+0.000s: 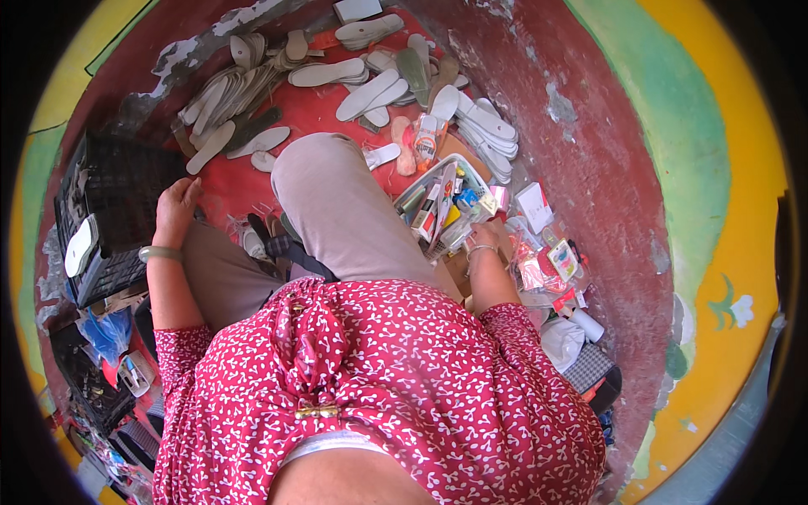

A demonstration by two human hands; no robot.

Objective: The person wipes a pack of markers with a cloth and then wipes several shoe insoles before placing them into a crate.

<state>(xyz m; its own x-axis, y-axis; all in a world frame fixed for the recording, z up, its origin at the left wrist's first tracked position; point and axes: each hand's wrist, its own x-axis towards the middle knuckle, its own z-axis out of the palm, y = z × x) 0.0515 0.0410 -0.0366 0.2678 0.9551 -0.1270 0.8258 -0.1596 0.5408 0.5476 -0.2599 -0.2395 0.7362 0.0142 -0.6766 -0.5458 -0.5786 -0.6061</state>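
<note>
My left hand, a bracelet on its wrist, is raised at the left beside a black plastic crate. Its fingers are curled together; anything held between them is too small to make out. Just beyond those fingertips lies a pale shoe insole. At the right, my right hand is at the near edge of a white plastic basket. Small boxes, a blue item and other small goods fill the basket. The fingers of that hand are partly hidden among them, so their grip is unclear.
Stacks of insoles lie on a red cloth against the wall, with more insoles at the right. Packets and a picture card sit right of the basket. A blue plastic bag lies at the left. My raised knee stands between my hands.
</note>
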